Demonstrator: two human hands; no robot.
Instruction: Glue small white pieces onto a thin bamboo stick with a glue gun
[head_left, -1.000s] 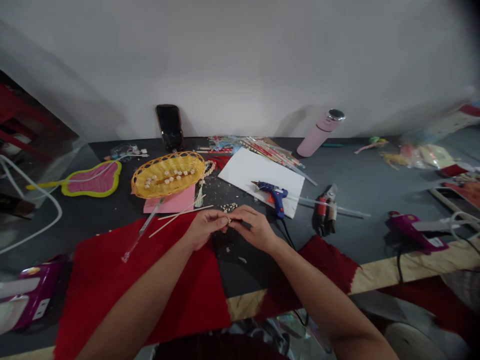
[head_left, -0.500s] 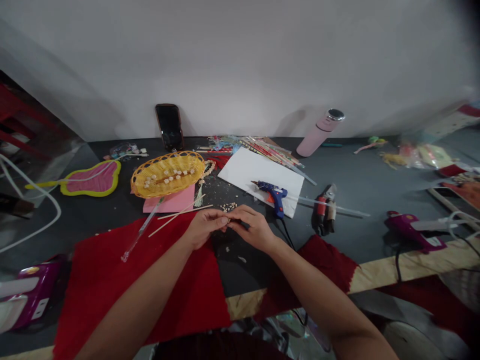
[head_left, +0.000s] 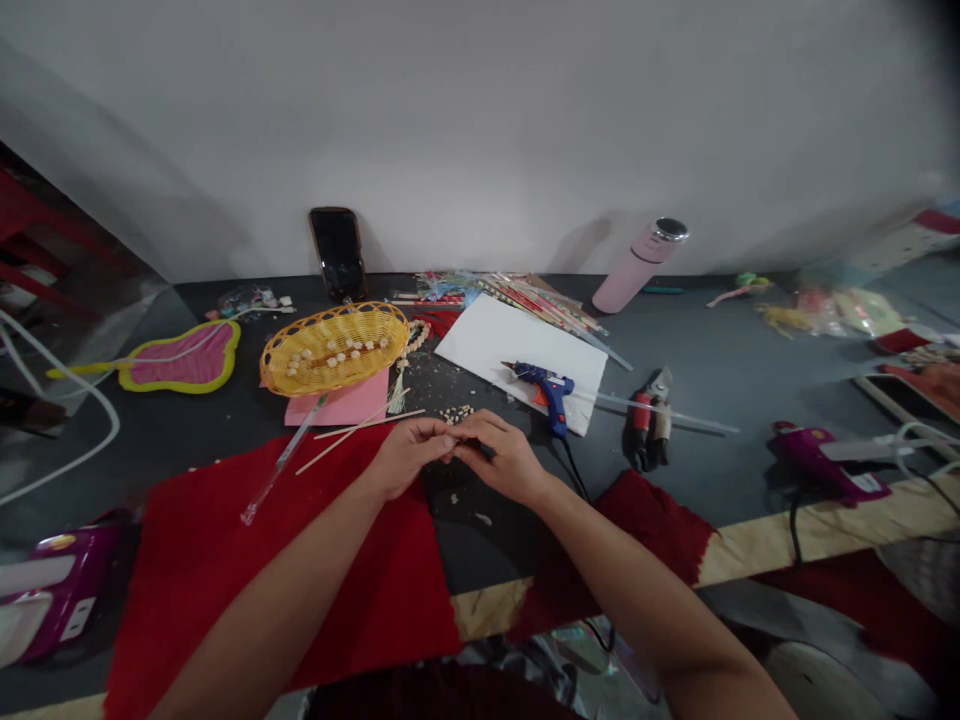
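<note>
My left hand (head_left: 411, 455) and my right hand (head_left: 501, 455) meet fingertip to fingertip over the dark table, at the corner of a red cloth (head_left: 225, 560). Both are closed in a pinch; whatever lies between the fingers is too small and covered to make out. Just beyond the fingertips is a little pile of pale bits (head_left: 457, 413). Thin wooden sticks (head_left: 341, 440) rest to the left of my left hand. A blue glue gun (head_left: 551, 390) lies beyond my right hand on a white board (head_left: 517, 335).
A yellow woven basket (head_left: 334, 365) holding small pale pieces stands at the back left. Behind it a phone (head_left: 337, 250) leans on the wall. Pliers (head_left: 651, 420) lie to the right, a pink bottle (head_left: 637, 268) stands behind them, and a purple device (head_left: 832, 465) sits farther right.
Both hands stay pinched together at the same spot, with only a slight shift of the fingers. Nothing else on the table has visibly moved.
</note>
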